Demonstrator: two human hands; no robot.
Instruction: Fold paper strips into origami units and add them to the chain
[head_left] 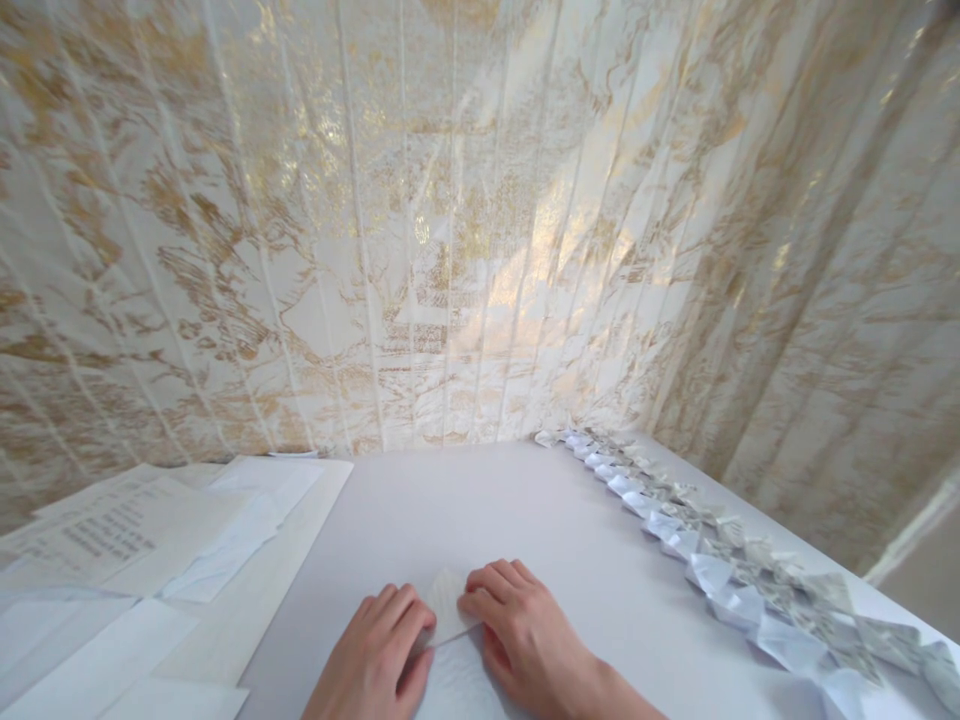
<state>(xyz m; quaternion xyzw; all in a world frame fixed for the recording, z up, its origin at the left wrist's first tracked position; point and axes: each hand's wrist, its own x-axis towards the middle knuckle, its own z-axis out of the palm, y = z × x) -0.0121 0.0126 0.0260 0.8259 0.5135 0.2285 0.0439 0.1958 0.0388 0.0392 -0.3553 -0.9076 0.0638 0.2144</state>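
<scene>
Fingers point(397, 610) of your left hand point(379, 655) lie bent and close together, pressing down on the folded white paper point(448, 607); those of your right hand point(525, 630) curl over its other edge, tips flat on the sheet. Neither hand grips it; both pin it to the table point(525, 510). That paper sits at the near edge, at 6 o'clock from the table's middle, between your two hands. At 3 o'clock a long row of folded paper pieces point(720, 560) runs along the table's right side. At 9 o'clock loose printed sheets point(127, 540) overlap. Behind, at 12 o'clock, hangs a gold-patterned curtain point(465, 220).
</scene>
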